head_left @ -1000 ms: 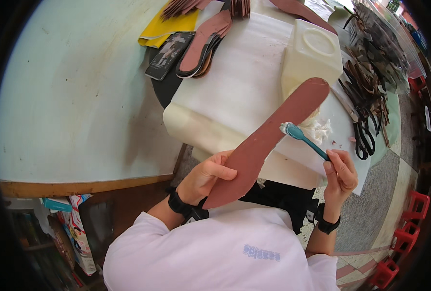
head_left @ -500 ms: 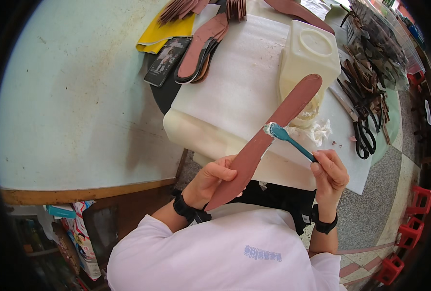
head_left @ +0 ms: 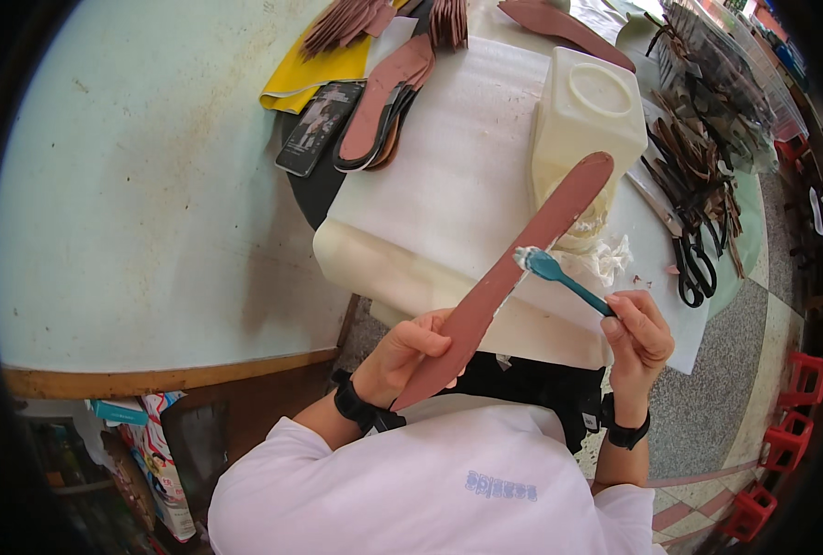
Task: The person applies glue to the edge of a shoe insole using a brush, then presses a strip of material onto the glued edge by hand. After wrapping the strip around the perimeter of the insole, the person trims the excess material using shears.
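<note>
My left hand (head_left: 418, 353) is closed on the lower end of a long reddish-brown insole (head_left: 513, 268), which slants up and to the right. In my right hand (head_left: 640, 339), thumb and fingers pinch the handle of a teal toothbrush-like brush (head_left: 573, 287). White paste coats the brush head, which sits at the right edge of the insole, about midway along. A thin white line of paste shows along that edge below the brush. Behind the insole's upper end lies a cream plastic container (head_left: 589, 106), its opening crusted with paste and partly hidden.
A stack of insoles (head_left: 388, 92) lies beside a phone (head_left: 320, 128) and a yellow sheet (head_left: 291, 79) at the back. Black-handled scissors (head_left: 693, 264) and dark strips (head_left: 707, 162) are on the right. Crumpled white material (head_left: 606, 262) lies near the container. Red stools (head_left: 786, 440) stand on the floor.
The brush head has shifted slightly to the right and down, staying at the insole's edge. Both hands keep their holds, and the whole view has moved a little.
</note>
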`<state>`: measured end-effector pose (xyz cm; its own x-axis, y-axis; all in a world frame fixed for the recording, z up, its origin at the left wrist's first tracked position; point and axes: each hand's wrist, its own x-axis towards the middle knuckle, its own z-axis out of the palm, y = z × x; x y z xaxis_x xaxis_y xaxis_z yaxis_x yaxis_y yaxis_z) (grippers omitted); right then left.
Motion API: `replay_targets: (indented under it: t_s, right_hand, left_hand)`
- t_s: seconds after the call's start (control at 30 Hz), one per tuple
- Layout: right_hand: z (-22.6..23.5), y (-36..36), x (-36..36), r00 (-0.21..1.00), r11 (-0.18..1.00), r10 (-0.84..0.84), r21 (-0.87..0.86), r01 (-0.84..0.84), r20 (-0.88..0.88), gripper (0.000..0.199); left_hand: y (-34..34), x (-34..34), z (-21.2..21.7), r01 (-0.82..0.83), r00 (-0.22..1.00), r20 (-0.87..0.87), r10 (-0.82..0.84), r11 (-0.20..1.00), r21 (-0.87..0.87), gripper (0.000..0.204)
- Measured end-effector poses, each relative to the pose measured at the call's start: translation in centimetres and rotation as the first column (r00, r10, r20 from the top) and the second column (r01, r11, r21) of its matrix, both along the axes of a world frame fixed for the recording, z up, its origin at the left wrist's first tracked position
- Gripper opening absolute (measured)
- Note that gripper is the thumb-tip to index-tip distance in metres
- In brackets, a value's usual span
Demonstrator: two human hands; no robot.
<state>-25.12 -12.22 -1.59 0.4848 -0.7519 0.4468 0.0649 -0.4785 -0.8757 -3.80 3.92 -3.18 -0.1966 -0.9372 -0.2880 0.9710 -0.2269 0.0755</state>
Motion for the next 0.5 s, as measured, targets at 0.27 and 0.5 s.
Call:
replay_targets:
  t_s: [0.27,0.5]
  right_hand:
    - [0.0,-2.9,-0.3,0.971,0.969,-0.230,-0.071,0.235,0.071,0.018]
    - [0.6,-1.8,-0.5,0.999,0.996,-0.002,-0.084,0.005,0.033,0.021]
  left_hand:
    - [-0.2,-0.1,0.3,0.026,0.999,0.043,-0.027,1.000,0.008,0.042]
    - [0.0,0.2,-0.7,0.055,0.998,0.020,-0.054,0.997,-0.046,0.034]
